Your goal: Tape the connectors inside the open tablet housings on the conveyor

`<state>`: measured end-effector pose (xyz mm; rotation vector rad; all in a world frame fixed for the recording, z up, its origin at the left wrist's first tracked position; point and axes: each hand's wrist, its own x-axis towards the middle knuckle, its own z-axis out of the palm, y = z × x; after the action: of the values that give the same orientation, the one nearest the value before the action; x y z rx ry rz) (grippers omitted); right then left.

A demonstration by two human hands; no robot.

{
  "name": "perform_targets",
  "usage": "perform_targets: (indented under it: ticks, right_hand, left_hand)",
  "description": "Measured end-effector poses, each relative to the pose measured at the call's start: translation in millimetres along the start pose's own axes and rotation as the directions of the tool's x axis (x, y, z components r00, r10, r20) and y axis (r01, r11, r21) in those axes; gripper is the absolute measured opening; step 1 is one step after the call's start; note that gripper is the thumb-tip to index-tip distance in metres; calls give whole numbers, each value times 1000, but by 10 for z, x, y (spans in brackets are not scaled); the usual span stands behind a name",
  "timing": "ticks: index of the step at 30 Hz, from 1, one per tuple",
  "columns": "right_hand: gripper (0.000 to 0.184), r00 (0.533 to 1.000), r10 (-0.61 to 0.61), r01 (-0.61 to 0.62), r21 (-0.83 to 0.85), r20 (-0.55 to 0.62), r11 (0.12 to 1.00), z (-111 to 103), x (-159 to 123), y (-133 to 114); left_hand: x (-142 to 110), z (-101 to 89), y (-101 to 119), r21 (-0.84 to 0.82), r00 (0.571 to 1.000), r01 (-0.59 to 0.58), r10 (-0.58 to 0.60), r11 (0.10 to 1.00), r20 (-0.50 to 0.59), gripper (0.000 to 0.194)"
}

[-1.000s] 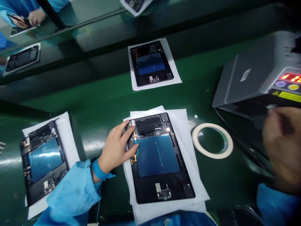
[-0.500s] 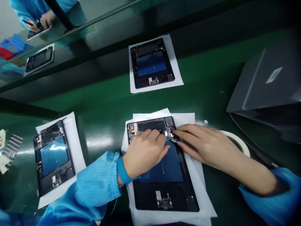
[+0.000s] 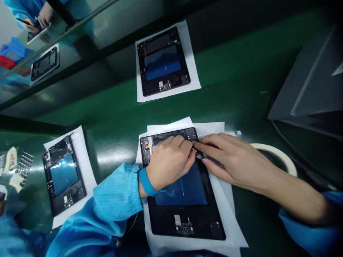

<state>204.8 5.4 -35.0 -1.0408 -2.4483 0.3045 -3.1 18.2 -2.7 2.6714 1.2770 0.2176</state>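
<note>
An opened tablet (image 3: 187,221) with a dark blue battery panel and bare circuit parts lies on white sheets (image 3: 230,214) in front of me. My left hand (image 3: 171,162), with a blue band (image 3: 146,182) on its wrist, is curled over the tablet's upper part. Its thumb and fingers are pressed together near the top right corner; whatever they pinch is hidden. From the right, my right hand (image 3: 235,164) reaches in, index finger stretched to the left fingertips and thumb held apart below. Between that finger and thumb, a small round silvery part (image 3: 199,156) shows at the tablet's edge.
Another opened tablet (image 3: 166,62) lies on paper at the back, a third (image 3: 64,175) at left. Sheets of small black pieces (image 3: 24,166) are far left. At right are a cream ring-shaped roll (image 3: 291,162) and a grey box (image 3: 308,92). Another person's hands (image 3: 45,16) work at top left.
My right index finger has shifted slightly left towards the left fingertips, and the round silvery part shows more clearly. The view has moved a little; both hands stay at the tablet's top right.
</note>
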Motion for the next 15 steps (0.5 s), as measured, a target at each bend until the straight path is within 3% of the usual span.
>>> perform_targets:
  ticks: [8,12,15]
  right_hand:
    - [35,998,-59,56,-92,-31,994,1,-12,-13]
    - [37,992,-125,124,-286,13,950,-23,-5,-89]
    - [38,990,-139,137,-314,17,939,-36,-9,-113]
  left_hand:
    - [-31,27,-64,-232,994,57,-78,971,-79,17]
    - [-45,29,-79,-237,997,40,-55,971,-57,18]
    - [-50,25,-88,-222,998,16,-29,975,-53,19]
